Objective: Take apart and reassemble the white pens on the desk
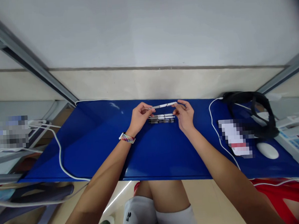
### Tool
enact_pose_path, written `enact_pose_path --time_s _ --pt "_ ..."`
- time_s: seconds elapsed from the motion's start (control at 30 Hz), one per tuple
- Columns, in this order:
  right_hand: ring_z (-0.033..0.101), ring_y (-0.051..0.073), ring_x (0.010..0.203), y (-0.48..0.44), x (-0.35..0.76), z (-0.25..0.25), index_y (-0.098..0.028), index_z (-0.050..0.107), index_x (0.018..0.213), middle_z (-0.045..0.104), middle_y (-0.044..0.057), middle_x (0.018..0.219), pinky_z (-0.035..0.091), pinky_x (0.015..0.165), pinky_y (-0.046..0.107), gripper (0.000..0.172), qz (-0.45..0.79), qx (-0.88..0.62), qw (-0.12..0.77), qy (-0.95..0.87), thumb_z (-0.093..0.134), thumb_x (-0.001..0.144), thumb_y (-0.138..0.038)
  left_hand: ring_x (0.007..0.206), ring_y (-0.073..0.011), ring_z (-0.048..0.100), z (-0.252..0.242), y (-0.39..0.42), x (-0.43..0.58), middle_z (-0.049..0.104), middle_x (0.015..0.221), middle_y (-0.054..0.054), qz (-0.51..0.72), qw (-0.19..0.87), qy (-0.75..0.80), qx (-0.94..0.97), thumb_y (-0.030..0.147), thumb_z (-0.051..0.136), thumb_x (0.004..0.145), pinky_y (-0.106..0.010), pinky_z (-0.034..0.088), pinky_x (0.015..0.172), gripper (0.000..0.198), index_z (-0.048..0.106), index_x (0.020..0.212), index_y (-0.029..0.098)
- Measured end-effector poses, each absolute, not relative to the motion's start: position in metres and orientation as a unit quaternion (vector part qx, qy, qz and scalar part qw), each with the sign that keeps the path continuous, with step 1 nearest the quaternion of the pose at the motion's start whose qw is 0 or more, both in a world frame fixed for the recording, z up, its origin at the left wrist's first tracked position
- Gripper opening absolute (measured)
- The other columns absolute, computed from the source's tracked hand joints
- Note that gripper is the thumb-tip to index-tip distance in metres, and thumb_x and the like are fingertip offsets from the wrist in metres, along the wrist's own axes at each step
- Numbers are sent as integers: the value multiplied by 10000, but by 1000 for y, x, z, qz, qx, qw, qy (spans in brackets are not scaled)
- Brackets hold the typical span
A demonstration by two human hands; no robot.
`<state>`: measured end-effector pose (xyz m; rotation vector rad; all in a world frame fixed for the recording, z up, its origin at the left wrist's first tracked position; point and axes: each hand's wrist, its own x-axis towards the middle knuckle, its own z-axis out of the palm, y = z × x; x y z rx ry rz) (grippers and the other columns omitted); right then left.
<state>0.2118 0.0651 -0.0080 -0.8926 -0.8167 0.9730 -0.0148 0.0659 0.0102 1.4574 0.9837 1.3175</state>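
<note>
A white pen with a grey grip (163, 105) is held level between both hands, just above the blue tabletop (146, 152). Its left end is pinched by the fingers of my left hand (140, 116). At the other end, the thumb and fingers of my right hand (185, 115) close on it. Beneath the held pen, several white pens (162, 116) and dark pens (161, 120) lie side by side in a small row. My left wrist wears a watch with a multicoloured band (127, 138).
To the right are a black headset (262, 119), a blurred-out phone-like object (236, 139), a white mouse (267, 151) and a white cable (217, 135). Another white cable (60, 156) hangs over the left front edge. A wall (158, 83) borders the back, with metal posts at both sides.
</note>
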Motion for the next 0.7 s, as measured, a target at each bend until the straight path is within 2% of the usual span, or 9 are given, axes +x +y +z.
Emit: enact_pose_path --time_s 0.13,0.3,0.4,0.7 --pt "647 114 590 67 214 -7 -236 743 950 819 15 870 537 564 259 287 436 -409 712 -368 917 787 -397 662 -156 763 6 68 -12 830 890 -59 537 456 397 588 441 892 879 -250 530 556 345 659 978 207" --pt "663 133 587 69 214 -8 -261 686 1081 813 8 895 564 585 287 370 414 -424 710 -381 894 826 -430 667 -152 762 5 69 -12 836 910 -70 538 454 400 587 448 893 874 -248 542 565 349 670 977 199" --pt "667 130 569 69 214 -7 -267 657 1074 810 2 890 549 565 277 381 404 -420 713 -390 897 836 -443 671 -149 761 6 68 -12 834 903 -64 535 457 398 589 437 889 877 -240 543 567 339 668 972 198" --pt "655 119 552 67 215 -4 -242 749 993 817 17 894 520 531 277 318 403 -417 719 -382 909 816 -452 684 -153 761 5 66 -10 837 896 -65 528 464 397 591 397 889 882 -259 581 599 306 665 952 201"
